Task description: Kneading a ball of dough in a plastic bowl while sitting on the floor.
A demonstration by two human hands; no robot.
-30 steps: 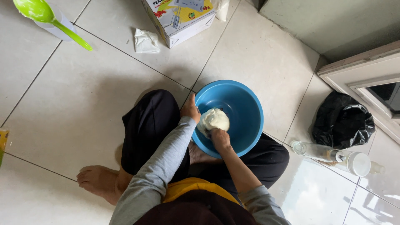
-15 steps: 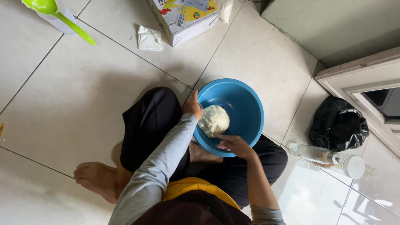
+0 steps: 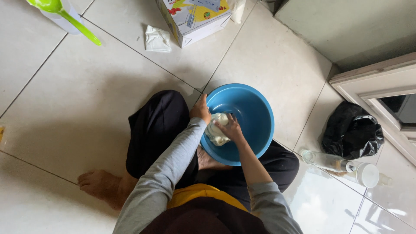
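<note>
**Blue bowl, dough under the palm**

Blue plastic bowl (image 3: 242,123) sits on the floor tiles (image 3: 86,112) between the knees. Since half a second ago the right hand (image 3: 229,128) has dropped onto the pale dough (image 3: 216,135), pressing it; kneading looks underway. The left hand (image 3: 200,109) grips the rim at nine o'clock. Most dough is hidden under fingers.

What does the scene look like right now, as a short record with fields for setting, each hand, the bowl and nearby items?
Setting: person seated cross-legged on a pale tiled floor
Left hand: grips the near rim of the blue bowl
Right hand: presses on the pale dough lump inside the bowl
Bowl: rests between the legs
Nearby: black bag, clear bottle lying flat, cardboard box, green spoon, crumpled white cloth
</note>
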